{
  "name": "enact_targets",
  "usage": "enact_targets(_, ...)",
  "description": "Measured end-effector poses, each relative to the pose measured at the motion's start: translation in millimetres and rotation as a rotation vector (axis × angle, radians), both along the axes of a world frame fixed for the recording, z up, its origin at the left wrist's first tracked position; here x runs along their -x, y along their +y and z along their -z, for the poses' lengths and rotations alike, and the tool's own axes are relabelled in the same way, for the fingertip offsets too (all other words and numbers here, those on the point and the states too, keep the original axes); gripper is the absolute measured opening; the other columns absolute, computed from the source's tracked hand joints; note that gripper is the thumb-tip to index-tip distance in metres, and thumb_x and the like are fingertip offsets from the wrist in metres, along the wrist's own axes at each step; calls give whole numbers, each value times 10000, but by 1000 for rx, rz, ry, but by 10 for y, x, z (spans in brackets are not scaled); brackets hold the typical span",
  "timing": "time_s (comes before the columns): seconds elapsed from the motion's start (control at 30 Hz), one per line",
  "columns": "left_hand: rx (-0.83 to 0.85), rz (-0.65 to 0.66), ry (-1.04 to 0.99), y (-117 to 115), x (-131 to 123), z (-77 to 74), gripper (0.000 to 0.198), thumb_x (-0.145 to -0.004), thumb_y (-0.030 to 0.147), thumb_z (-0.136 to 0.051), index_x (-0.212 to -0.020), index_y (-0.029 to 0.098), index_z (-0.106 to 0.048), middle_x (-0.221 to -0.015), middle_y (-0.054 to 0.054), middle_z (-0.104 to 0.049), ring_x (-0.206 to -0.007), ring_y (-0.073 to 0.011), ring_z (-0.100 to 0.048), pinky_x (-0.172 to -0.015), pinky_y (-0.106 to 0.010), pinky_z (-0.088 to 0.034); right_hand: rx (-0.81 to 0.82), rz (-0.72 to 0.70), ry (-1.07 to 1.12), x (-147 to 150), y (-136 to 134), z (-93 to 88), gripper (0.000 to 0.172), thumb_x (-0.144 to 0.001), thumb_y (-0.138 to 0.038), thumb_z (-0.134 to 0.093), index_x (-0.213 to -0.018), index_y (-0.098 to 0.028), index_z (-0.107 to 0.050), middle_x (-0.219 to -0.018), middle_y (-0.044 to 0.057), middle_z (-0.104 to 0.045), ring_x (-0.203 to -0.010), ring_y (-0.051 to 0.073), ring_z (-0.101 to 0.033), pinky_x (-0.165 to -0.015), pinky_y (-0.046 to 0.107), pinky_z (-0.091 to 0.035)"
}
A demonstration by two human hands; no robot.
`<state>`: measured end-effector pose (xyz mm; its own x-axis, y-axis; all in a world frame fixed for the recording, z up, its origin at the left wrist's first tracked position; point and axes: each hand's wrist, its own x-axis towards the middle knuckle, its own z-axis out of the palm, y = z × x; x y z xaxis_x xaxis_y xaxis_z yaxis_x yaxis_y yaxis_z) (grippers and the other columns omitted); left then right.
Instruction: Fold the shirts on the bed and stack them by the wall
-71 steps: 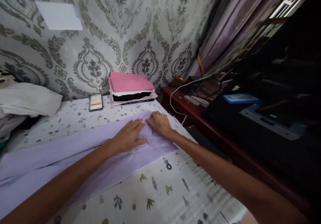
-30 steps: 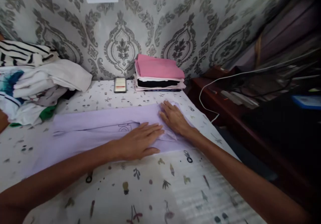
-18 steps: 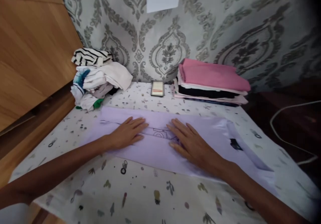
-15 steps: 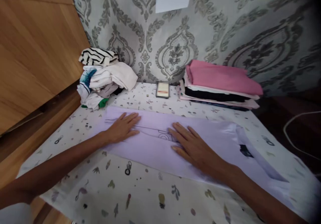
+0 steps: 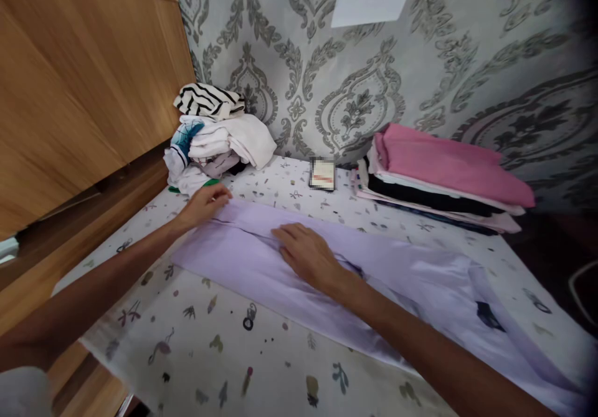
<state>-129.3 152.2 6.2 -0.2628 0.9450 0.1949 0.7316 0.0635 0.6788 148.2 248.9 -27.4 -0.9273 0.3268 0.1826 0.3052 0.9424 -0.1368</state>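
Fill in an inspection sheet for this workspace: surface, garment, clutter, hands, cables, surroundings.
Surface: patterned white cloth.
Garment: lilac garment, spread lengthwise, some wrinkles; dark patch near right end.
Clutter: jumbled clothes pile left; folded stack, pink on top, right; small blurred object between.
Hands: left hand at garment's far left corner, grip unclear; right hand resting on garment.
Cables: white cord, right picture edge.
Surroundings: patterned wall, wooden cabinet.

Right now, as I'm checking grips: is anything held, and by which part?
The left hand is at the far left corner of the lilac garment; whether it grips can't be told. The right hand lies on the garment's middle, no grip visible.
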Motion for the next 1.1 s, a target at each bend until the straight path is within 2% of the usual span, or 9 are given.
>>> enact_targets(0.13, 7, 335, 95, -154, -525, -8, 263, -956, 351, -449, -937, 182, -649, -913, -48, -707, -826, -174, -639, -749, -289, -508, 17, -24, 3, 666, 7, -56, 223, -937, -169, -494, -1082, -227, -653, -1030, 93, -661, -989, 241, -562, -742, 323, -442)
enact_targets(0.2, 0, 494, 203, -225, -687, 23, 268, -985, 299, -420, -957, 178, -658, -974, -74, -713, -908, -190, -654, -828, -317, -524, 61, -50, 23, 855, 59, -32, 159, -934, -209, -520, -994, -239, -665, -998, 71, -647, -931, 221, -560, -681, 301, -406)
enact_targets(0.27, -21, 570, 289, -267, -742, 60, 288, -1001, 269, -400, -1017, 164, -667, -1031, -107, -716, -990, -213, -658, -888, -346, -531, 145, -56, 46, 963, 122, 7, 156, -914, -188, -534, -943, -240, -678, -974, 47, -641, -866, 195, -566, -659, 287, -387)
enact_targets(0.4, -4, 591, 330, -257, -669, 112, 336, -1034, 296, -368, -1175, 187, -652, -1172, -107, -717, -1111, -224, -651, -971, -369, -523, 349, 10, 214, 1056, 224, 40, 212, -884, -128, -533, -945, -223, -712, -902, 22, -659, -831, 166, -590, -735, 276, -416)
enact_targets(0.53, 43, 577, 400, -122, -567, 214, 355, -1031, 343, -380, -1259, 191, -606, -1270, -121, -674, -1221, -250, -600, -1052, -419, -474, 445, 28, 380, 1101, 257, -39, 210, -871, -156, -544, -954, -213, -728, -854, 11, -679, -801, 160, -598, -757, 277, -437)
enact_targets(0.63, 113, 505, 427, 28, -437, 330, 402, -1013, 422, -409, -1265, 159, -580, -1335, -155, -632, -1282, -290, -559, -1092, -471, -429, 421, 43, 409, 1106, 231, -97, 220, -852, -148, -554, -959, -211, -735, -856, 12, -674, -780, 156, -595, -742, 272, -435)
enact_targets(0.77, 223, 439, 392, 150, -164, 412, 436, -1022, 454, -328, -1126, 158, -630, -1211, -142, -694, -1147, -281, -642, -1030, -435, -471, 356, 19, 373, 1080, 146, -62, 215, -878, -147, -545, -952, -219, -733, -908, 23, -677, -816, 159, -607, -745, 269, -423)
enact_targets(0.97, 90, 453, 396, 86, 180, 419, 412, -1002, 484, -370, -1165, 214, -634, -1324, -107, -641, -1302, -281, -523, -1135, -448, -355, 349, 16, 255, 1079, 69, 100, 221, -885, -153, -560, -1027, -230, -711, -971, 23, -674, -848, 166, -610, -756, 276, -418)
enact_targets(1.1, 103, 408, 438, 37, 361, 429, 420, -1004, 492, -359, -1151, 225, -647, -1259, -103, -663, -1225, -279, -543, -1140, -492, -314, 318, 12, 166, 1097, 53, 113, 221, -891, -160, -564, -1038, -236, -711, -948, 23, -680, -814, 165, -606, -712, 270, -407)
